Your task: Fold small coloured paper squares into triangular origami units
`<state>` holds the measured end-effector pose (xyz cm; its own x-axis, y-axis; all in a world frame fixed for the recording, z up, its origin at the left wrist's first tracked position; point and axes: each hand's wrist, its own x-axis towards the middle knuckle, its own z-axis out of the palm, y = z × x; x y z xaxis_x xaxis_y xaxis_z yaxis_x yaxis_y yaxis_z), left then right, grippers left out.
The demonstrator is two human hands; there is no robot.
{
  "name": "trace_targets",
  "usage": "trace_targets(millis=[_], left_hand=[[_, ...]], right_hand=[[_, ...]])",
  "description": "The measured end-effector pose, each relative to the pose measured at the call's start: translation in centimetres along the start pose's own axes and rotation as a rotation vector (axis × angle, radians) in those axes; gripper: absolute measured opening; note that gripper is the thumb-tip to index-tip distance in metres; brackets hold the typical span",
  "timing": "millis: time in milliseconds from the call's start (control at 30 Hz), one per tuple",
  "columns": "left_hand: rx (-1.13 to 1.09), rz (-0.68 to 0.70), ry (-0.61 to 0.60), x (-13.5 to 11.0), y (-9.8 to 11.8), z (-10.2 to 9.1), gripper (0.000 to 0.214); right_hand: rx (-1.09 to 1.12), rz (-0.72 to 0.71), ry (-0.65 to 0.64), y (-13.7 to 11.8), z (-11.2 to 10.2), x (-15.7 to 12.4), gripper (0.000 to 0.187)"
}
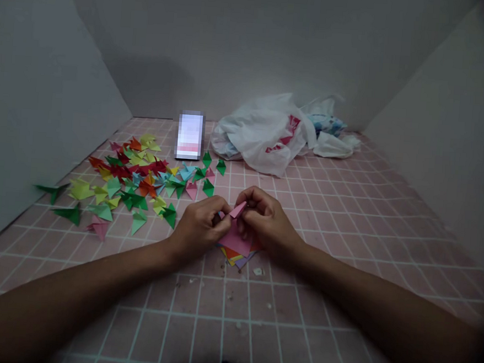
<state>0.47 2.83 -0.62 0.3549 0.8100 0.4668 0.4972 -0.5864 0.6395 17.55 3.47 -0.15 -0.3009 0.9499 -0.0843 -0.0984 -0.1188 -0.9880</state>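
Observation:
Both of my hands meet at the middle of the pink tiled floor. My left hand and my right hand pinch a pink sheet of paper between their fingertips, with one folded corner sticking up between them. The fingers of both hands are closed on the paper. Under the hands lies a small stack of coloured paper sheets, with orange, yellow and purple edges showing.
Several folded paper triangles in green, red, yellow, blue and pink are scattered to the left. A lit phone stands by the back wall. A crumpled white plastic bag lies at the back right. Grey walls close in on both sides.

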Motion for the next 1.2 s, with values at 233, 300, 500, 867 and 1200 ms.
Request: trace_targets(millis=[233, 300, 500, 867, 1200], left_hand=[[-0.046, 0.010, 0.004, -0.2, -0.1, 0.0, 0.011], [0.061, 0.125, 0.003, -0.2, -0.2, 0.0, 0.012], [0.318, 0.347, 0.014, -0.1, -0.2, 0.0, 0.015], [-0.049, 0.009, -0.027, -0.1, 0.2, 0.0, 0.012], [-0.858, -0.554, -0.086, 0.3, -0.6, 0.2, 0.026]], right_hand=[[-0.060, -0.065, -0.017, -0.4, 0.2, -0.1, 0.019], [-0.098, -0.102, -0.015, -0.3, 0.2, -0.1, 0.020], [-0.112, -0.169, 0.001, 0.0, 0.2, -0.4, 0.018], [-0.073, -0.152, 0.052, 0.3, 0.2, -0.2, 0.017], [0.018, -0.232, 0.058, 0.7, -0.4, 0.6, 0.017]])
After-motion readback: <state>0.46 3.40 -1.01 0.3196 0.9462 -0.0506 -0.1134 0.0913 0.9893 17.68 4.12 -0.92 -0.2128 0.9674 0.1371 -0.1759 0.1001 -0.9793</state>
